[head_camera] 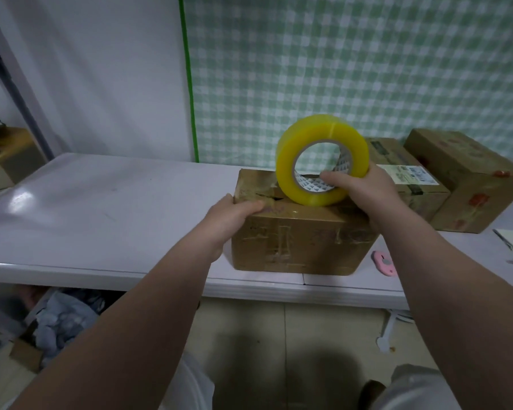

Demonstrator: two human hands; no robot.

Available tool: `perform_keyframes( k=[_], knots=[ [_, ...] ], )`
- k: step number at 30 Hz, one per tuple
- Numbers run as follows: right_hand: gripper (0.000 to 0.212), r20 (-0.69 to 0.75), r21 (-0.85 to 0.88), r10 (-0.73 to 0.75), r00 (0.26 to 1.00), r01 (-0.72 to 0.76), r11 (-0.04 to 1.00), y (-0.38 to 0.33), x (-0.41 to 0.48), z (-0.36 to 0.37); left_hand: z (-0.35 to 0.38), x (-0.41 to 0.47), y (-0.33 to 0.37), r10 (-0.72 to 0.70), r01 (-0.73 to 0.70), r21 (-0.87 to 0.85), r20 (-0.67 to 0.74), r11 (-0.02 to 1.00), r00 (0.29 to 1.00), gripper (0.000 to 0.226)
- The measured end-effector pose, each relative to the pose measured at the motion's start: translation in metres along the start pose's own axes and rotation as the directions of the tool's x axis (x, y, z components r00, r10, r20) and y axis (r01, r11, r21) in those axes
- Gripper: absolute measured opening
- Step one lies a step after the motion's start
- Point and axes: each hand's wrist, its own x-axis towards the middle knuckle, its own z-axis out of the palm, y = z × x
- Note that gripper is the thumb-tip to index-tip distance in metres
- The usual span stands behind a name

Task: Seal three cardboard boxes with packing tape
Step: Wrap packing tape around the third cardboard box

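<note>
wall (95,69): plain white | curtain (353,69): green-white check | table (101,208): glossy white | floor (240,335): beige tile

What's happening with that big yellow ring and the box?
A person is getting ready to tape a cardboard box shut on the white table. The right hand holds the yellow tape roll upright on top of the box, while the left hand grips the box's top left edge. A dark gap shows between the top flaps. Two more boxes wait at the right, and a pink cutter lies beside the box.
</note>
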Motion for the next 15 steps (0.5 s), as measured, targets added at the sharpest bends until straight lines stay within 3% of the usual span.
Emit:
perform_keyframes(
  k=[3, 5, 8, 10, 12, 15],
  knots=[
    [0.04, 0.046, 0.064, 0.039, 0.998, -0.042, 0.997, -0.002, -0.003, -0.004, -0.005, 0.0, 0.007, -0.048, 0.041, 0.167, 0.04, 0.985, 0.998, 0.071],
    [0.031, 0.051, 0.114, 0.024, 0.998, -0.03, 0.993, -0.002, -0.005, -0.005, -0.01, 0.005, 0.019, 0.055, -0.063, 0.376, 0.033, 0.924, 0.998, 0.089],
    [0.028, 0.053, 0.18, -0.005, 0.999, -0.005, 0.984, -0.003, -0.01, -0.005, -0.009, 0.011, 0.047, 0.185, -0.268, 0.711, 0.194, 0.65, 0.963, 0.126],
    [0.03, 0.05, 0.201, -0.023, 0.998, 0.012, 0.98, -0.004, -0.012, -0.003, -0.008, 0.017, 0.057, 0.103, -0.342, 0.797, 0.337, 0.497, 0.936, 0.134],
    [0.033, 0.047, 0.201, -0.038, 0.998, 0.028, 0.979, -0.005, -0.014, -0.002, -0.007, 0.019, 0.063, 0.06, -0.362, 0.84, 0.371, 0.404, 0.927, 0.135],
    [0.031, 0.026, 0.214, -0.047, 0.999, 0.04, 0.976, -0.004, -0.014, -0.001, -0.003, 0.018, 0.07, 0.1, -0.402, 0.843, 0.394, 0.356, 0.914, 0.119]
  ],
)
